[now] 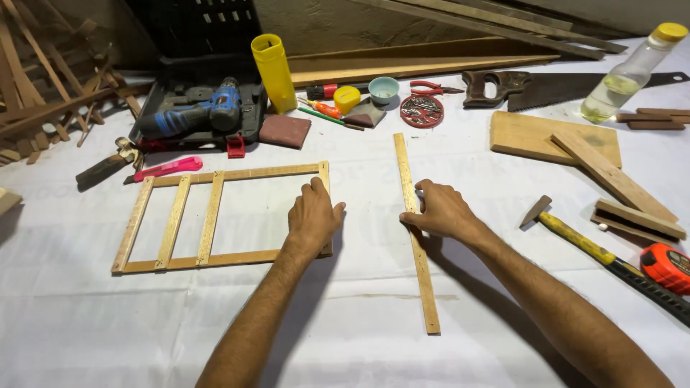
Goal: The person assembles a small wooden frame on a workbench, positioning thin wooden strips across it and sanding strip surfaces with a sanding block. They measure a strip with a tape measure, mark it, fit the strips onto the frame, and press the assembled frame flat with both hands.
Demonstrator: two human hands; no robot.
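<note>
Two hands, fingers flat, gripping nothing: left hand presses the right end of a wooden frame; right hand rests on a loose wooden strip just beside it. Hammer, tape measure lie farther right on white cloth.

Left hand covers the wooden frame's right rail. Tape measure cut off at right edge. Round tin's contents too small to identify.
</note>
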